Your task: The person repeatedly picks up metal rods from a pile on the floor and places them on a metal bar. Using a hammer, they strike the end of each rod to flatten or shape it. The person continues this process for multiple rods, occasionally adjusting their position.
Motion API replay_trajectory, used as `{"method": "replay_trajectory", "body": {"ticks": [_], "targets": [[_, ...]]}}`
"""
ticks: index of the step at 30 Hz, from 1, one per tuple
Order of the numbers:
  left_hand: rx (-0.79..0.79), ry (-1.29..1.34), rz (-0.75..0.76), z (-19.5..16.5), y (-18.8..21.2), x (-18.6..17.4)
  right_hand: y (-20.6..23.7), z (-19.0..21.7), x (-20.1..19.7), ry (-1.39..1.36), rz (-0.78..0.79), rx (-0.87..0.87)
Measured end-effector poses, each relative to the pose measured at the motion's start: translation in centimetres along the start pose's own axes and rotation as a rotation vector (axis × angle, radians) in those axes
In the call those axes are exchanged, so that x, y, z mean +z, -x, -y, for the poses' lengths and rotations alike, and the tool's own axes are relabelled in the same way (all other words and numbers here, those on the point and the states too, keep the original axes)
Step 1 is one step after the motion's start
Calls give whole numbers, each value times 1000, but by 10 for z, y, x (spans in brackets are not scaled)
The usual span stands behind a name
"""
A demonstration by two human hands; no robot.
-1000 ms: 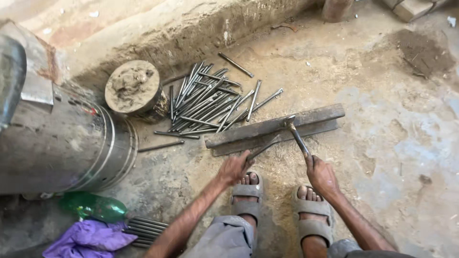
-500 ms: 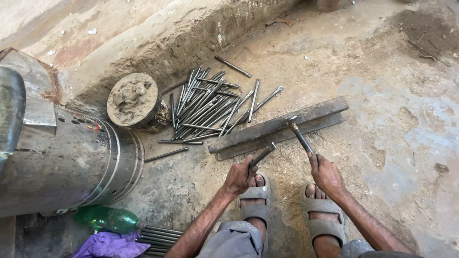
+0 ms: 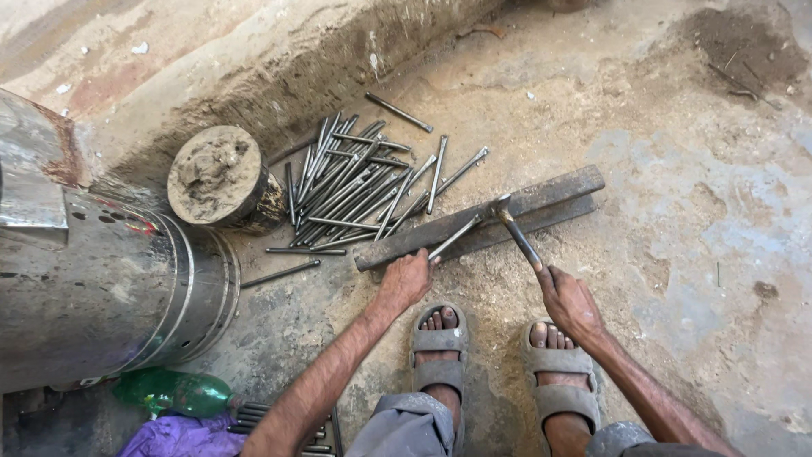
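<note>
Left hand point(image 3: 408, 279) fingers pinch a thin steel rod point(image 3: 454, 236) flat across the long dark iron bar point(image 3: 482, 218) (as anvil); right hand point(image 3: 568, 298) fingers wrap the small metal hammer point(image 3: 514, 230), head resting on the rod.

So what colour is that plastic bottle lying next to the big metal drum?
The plastic bottle is green, seen best in the head view, bottom left beside the metal drum.

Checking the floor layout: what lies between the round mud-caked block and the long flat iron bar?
In the head view, a loose pile of metal rods covers the ground between the round block and the iron bar.
</note>
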State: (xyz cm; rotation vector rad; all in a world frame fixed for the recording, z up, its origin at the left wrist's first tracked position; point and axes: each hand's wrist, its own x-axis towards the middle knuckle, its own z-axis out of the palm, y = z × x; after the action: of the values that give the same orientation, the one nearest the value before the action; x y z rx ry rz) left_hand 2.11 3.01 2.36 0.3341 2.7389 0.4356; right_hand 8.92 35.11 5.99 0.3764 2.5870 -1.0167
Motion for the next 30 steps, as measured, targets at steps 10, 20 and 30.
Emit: {"method": "replay_trajectory", "body": {"ticks": [10,20,30], "targets": [[32,-161,89,-1,-9,-20,-5,20,-1,86,-44,-155],[11,-61,14,5,-4,-4,-4,8,-11,-357,-422,-550],[114,-139,-70,12,-5,7,5,23,-41,-125,-181,-127]]}}
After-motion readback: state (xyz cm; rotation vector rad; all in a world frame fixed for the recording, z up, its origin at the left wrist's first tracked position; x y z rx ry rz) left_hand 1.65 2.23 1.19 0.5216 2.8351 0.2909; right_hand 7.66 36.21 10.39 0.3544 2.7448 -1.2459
